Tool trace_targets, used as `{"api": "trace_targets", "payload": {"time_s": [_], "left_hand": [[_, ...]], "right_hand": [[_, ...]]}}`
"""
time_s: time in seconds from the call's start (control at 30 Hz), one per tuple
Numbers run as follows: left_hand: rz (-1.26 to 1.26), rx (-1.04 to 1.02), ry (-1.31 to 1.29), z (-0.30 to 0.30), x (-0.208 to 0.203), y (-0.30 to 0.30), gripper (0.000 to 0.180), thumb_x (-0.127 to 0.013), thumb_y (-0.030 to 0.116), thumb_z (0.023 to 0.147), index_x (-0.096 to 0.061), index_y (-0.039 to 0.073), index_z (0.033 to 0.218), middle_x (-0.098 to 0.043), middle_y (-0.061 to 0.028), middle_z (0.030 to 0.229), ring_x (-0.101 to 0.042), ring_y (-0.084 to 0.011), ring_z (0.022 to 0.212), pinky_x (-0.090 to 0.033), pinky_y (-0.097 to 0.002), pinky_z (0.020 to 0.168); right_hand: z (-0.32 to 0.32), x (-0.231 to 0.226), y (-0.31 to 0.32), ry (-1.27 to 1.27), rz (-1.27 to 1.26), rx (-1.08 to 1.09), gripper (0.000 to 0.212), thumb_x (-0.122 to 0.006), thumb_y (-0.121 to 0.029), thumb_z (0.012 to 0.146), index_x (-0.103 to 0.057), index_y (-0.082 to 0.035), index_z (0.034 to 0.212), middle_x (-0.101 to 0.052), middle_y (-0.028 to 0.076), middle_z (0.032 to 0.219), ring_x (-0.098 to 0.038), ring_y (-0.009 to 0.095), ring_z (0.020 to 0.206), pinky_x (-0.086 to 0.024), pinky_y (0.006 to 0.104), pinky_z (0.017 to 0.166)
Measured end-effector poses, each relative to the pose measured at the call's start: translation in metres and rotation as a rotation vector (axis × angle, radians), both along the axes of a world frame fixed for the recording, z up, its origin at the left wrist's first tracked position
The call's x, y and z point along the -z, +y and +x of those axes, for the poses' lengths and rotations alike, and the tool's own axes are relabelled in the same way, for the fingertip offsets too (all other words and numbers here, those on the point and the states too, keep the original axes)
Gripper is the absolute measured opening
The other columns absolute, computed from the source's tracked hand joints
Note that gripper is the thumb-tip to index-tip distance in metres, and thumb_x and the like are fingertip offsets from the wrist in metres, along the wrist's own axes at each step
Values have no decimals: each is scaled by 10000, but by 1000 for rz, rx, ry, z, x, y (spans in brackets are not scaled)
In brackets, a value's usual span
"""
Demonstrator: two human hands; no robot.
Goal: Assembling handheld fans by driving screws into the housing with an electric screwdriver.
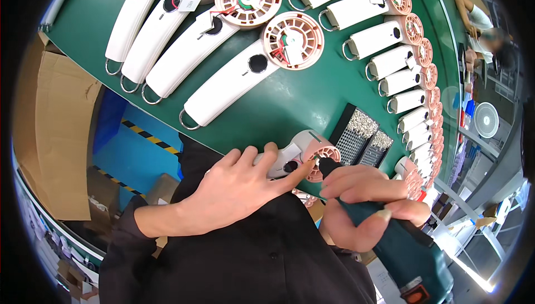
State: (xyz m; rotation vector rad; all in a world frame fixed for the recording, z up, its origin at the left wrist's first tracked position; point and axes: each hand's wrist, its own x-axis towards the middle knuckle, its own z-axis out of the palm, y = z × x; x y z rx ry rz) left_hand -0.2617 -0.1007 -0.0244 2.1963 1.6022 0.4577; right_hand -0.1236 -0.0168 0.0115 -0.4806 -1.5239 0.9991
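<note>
Near the table's front edge, my left hand (pixel 237 184) is closed over the white handle of what looks like a hair dryer (pixel 304 140). One finger reaches to its round pink slotted head (pixel 323 165). My right hand (pixel 368 204) grips a dark green electric screwdriver (pixel 412 256), its black tip (pixel 329 166) at the middle of that head. Whether the tip touches a screw is hidden. Beyond the screwdriver tip sit black trays (pixel 350 147) with many small screws heaped in them.
Several similar hair dryers (pixel 228 84) lie at the upper left of the green table (pixel 329 87), wires showing in their heads. A long curved row (pixel 376 39) of them follows the right edge. Left stands a cardboard box (pixel 64 131). Far right are a person (pixel 482 31) and a white fan (pixel 486 119).
</note>
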Motion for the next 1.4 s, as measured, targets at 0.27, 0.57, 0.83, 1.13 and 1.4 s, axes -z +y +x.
{"api": "trace_targets", "payload": {"time_s": [0.27, 0.57, 0.83, 1.13, 1.4], "left_hand": [[12, 7, -5, 0, -1, 0, 514, -582, 145, 759, -593, 278, 1255, -562, -108, 1002, -530, -174, 686, -464, -256, 591], [-32, 43, -48, 2, -8, 4, 663, -579, 24, 715, -530, 243, 1339, -550, -148, 1064, -546, -227, 761, -489, -317, 651], [-102, 38, -3, 4, -12, 9, 658, -569, 6, 754, -519, 259, 1360, -548, -142, 1029, -529, -251, 746, -456, -341, 667], [-126, 39, 0, 11, -17, 15, 580, -647, 33, 751, -586, 244, 1287, -541, -138, 1018, -537, -281, 764, -464, -374, 700], [-103, -1, -33, 17, -16, 15, 530, -703, 53, 740, -619, 215, 1237, -534, -122, 981, -541, -275, 764, -468, -375, 685]], "right_hand": [[0, -6, -1, -201, -46, 57, 225, -459, -193, 909, -291, -75, 1000, -478, 125, 639, -515, 242, 390, -477, 346, 367], [24, -41, -6, 37, 110, 134, 267, -420, -284, 953, -418, -40, 1061, -446, 93, 655, -429, 201, 366, -397, 313, 322], [102, -17, -19, 91, -105, 627, 207, -428, -240, 946, -345, -82, 1051, -455, 121, 621, -467, 230, 344, -453, 353, 327], [138, 0, -27, 114, -151, 758, 178, -447, -184, 943, -331, -71, 1017, -470, 133, 627, -488, 234, 361, -464, 363, 342], [142, 0, -31, 97, -191, 698, 195, -457, -198, 956, -320, -77, 1023, -468, 130, 631, -504, 246, 390, -476, 392, 368]]}}
